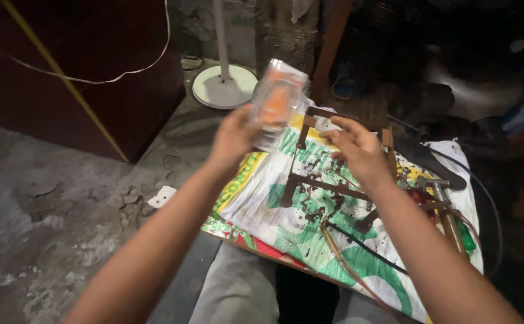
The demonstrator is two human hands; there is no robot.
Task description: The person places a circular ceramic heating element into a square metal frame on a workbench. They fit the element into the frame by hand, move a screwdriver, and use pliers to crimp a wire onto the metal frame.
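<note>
A person, seen from their own head looking down, is sitting with a board across their lap serving as a worktop (238,237), draped with a white, green and yellow woven sack (256,192) that is catching rusty flakes and dirt. The left hand (233,137) is lifting a small clear plastic packet (275,103) with something orange inside, fingers curled around its lower left edge so that it is raised well above the sack toward the far side of the scene; the packet is blurred, so its contents are hard to tell, possibly a tube or small part. The right hand (358,150) is hovering just right of the packet, fingers spread and slightly bent, holding nothing, angled as if steadying or reaching toward it. Below both hands a rusty metal frame (328,180) is lying flat on the sack. At the right edge of the sack a hammer (442,207) and a green-handled screwdriver (465,235) are resting close together within reach. A thin dark cable (364,246) is trailing across the near part of the sack. On the concrete floor at the far side, the round white base of a stand (224,87) is sitting near a dark red cabinet (81,72).
</note>
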